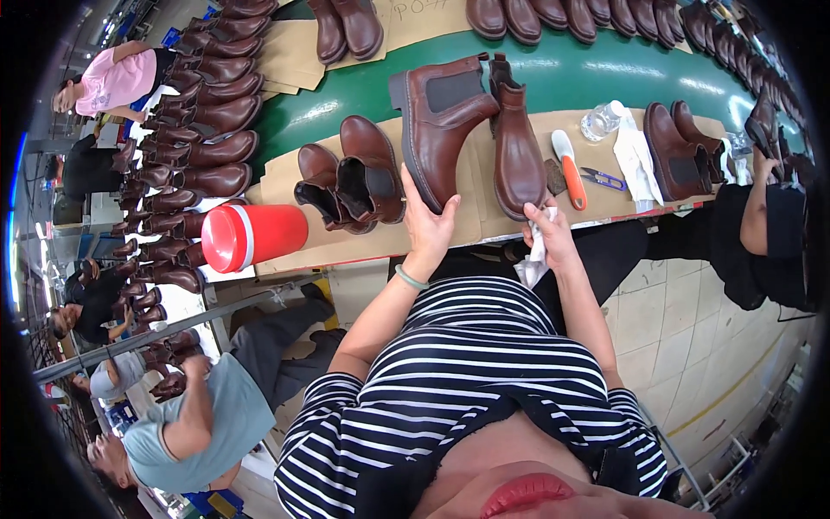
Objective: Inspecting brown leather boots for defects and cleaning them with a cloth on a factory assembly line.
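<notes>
My left hand (427, 227) grips the toe of a brown ankle boot (443, 121) with a dark elastic side panel, tilted up off the cardboard-covered bench (285, 177). Its partner boot (517, 147) lies just to the right on the bench. My right hand (550, 233) is closed on a crumpled white cloth (533, 259) at the bench's near edge, just below that second boot's toe. Another pair of brown boots (350, 177) stands to the left of my left hand.
A red cylinder container (251, 235) lies at the bench edge, left. An orange-handled brush (568, 169), small blue snips (603, 179), a clear bottle (601, 119) and white rag (637, 156) lie right. Rows of brown boots (203, 130) line the green conveyor (605, 78). Other workers sit around.
</notes>
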A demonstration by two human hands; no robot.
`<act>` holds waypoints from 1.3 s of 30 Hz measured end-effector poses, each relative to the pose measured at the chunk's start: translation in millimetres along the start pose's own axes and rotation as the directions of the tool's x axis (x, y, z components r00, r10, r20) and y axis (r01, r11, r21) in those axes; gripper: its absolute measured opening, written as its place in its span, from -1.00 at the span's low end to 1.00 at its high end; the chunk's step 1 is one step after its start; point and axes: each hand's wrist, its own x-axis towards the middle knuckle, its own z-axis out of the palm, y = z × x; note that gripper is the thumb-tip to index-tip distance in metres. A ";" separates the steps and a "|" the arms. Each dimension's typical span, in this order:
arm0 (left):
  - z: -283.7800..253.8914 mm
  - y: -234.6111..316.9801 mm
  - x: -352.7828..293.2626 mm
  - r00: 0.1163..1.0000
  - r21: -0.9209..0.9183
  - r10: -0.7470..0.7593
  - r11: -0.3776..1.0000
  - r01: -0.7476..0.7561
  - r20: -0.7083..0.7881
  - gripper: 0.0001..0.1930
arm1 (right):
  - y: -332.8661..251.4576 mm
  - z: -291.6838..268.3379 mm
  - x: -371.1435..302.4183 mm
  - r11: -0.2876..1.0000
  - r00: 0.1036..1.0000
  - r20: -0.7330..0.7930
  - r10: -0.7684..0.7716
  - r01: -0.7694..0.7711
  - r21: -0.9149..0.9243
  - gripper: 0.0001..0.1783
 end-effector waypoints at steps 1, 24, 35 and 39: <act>0.7 -1.4 0.7 1.000 0.003 0.002 1.000 -0.002 0.008 0.04 | 2.6 3.7 2.1 1.000 1.000 -0.006 0.000 0.000 0.007 -0.59; -8.9 -32.3 -10.8 0.917 -0.672 -0.292 0.625 0.398 0.271 -0.15 | 32.2 60.1 13.3 0.643 0.748 0.122 -0.652 0.631 -0.434 -0.38; -15.9 12.6 -5.7 0.949 -0.775 -0.189 0.548 0.315 0.251 -0.14 | 27.1 -15.5 16.3 0.993 0.999 -0.005 0.045 -0.045 -0.109 -0.46; -24.3 33.2 7.2 0.983 -0.720 -0.084 0.670 0.179 0.166 -0.09 | 4.3 -43.9 8.1 0.742 0.987 -0.138 -0.088 -0.028 -0.670 -0.64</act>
